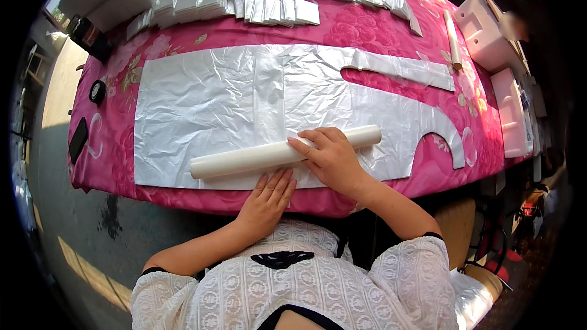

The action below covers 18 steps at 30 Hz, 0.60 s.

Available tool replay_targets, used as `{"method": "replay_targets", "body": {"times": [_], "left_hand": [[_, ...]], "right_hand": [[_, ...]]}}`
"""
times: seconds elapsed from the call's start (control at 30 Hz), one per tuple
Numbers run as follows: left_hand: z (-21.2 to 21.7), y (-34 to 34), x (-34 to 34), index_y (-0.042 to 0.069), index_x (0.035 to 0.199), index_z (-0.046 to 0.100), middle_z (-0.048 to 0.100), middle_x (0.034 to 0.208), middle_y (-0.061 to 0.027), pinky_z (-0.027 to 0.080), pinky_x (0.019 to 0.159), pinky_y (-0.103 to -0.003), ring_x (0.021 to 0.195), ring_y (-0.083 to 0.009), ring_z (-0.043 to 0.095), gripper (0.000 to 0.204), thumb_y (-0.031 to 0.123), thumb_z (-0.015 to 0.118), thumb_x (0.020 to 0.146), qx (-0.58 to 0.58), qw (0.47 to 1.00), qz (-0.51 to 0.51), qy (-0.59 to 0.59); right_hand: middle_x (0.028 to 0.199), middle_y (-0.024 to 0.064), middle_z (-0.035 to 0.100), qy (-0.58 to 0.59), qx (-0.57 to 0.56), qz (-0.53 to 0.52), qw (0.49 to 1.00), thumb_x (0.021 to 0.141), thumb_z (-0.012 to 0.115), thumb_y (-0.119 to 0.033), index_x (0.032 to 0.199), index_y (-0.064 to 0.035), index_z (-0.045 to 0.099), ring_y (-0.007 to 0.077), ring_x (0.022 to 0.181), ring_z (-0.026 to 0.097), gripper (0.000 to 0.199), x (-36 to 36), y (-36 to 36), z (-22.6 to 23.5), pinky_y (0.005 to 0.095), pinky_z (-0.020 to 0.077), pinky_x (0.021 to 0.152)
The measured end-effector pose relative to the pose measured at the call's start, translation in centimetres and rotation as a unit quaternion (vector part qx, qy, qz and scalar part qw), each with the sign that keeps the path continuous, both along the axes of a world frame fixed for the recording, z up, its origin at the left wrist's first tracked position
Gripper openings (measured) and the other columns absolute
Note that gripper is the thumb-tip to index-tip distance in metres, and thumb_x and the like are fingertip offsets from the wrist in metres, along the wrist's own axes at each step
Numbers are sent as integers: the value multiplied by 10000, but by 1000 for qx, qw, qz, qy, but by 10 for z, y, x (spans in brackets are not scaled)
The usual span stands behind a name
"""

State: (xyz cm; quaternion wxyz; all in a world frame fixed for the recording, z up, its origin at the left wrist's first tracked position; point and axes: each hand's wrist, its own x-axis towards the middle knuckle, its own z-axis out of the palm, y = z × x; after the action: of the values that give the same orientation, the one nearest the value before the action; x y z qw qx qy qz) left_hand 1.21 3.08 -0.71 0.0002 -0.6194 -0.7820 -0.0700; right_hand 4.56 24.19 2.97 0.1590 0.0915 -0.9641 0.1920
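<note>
A thin white plastic apron (208, 98) lies spread and creased across the table, its neck end with curved cutouts toward the right. Slantwise over its near half rests a smooth white tube (244, 159), the left end closer to me than the right. My right hand (330, 157) is closed over the tube right of its middle, fingers bent across the top. Just below the tube, my left hand (267, 201) lies flat with fingers stretched out, pressing on the near edge of the plastic and holding nothing.
Along the far side stand many folded white plastic packets (281, 11) in rows. A dark jar (85, 33), a black tape roll (97, 91) and a phone (78, 140) sit at the left edge. A tan tube (452, 40) and white foam boxes (483, 24) are at the right.
</note>
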Motion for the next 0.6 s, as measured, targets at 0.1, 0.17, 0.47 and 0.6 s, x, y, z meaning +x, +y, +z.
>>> {"method": "replay_targets", "body": {"times": [0.1, 0.17, 0.47, 0.6], "left_hand": [[-4, -3, 7, -10, 1316, 367, 296, 1414, -184, 179, 1071, -453, 1328, -305, 257, 523, 172, 421, 829, -21, 1000, 15, 7], [-7, -4, 7, 3, 1327, 362, 286, 1423, -171, 171, 1073, -449, 1336, -299, 245, 527, 180, 416, 834, -28, 999, 13, 26], [-6, -10, 5, 19, 1290, 417, 331, 1405, -160, 209, 1057, -464, 1322, -299, 280, 485, 164, 451, 828, -4, 1000, -28, 12], [6, -21, -8, 18, 1289, 416, 354, 1395, -138, 233, 1058, -430, 1310, -266, 312, 477, 156, 451, 834, 5, 994, -101, -40]], "right_hand": [[1105, 37, 560, 19, 5, 10, 1000, 667, 680, -88, 1184, -190, 560, 245, 981, 518, 540, -36, 9, -5, 374, 403, 873], [1104, 30, 565, 39, 18, -1, 999, 674, 679, -88, 1182, -191, 562, 242, 984, 518, 532, -62, 19, -8, 372, 400, 881], [1048, 27, 596, 111, 55, -75, 989, 706, 664, -137, 1155, -198, 579, 219, 989, 540, 461, -148, 62, -21, 378, 382, 900], [1131, 54, 564, 87, 53, -75, 992, 711, 662, -131, 1155, -176, 577, 244, 1080, 499, 454, -147, 62, -20, 381, 367, 941]]}}
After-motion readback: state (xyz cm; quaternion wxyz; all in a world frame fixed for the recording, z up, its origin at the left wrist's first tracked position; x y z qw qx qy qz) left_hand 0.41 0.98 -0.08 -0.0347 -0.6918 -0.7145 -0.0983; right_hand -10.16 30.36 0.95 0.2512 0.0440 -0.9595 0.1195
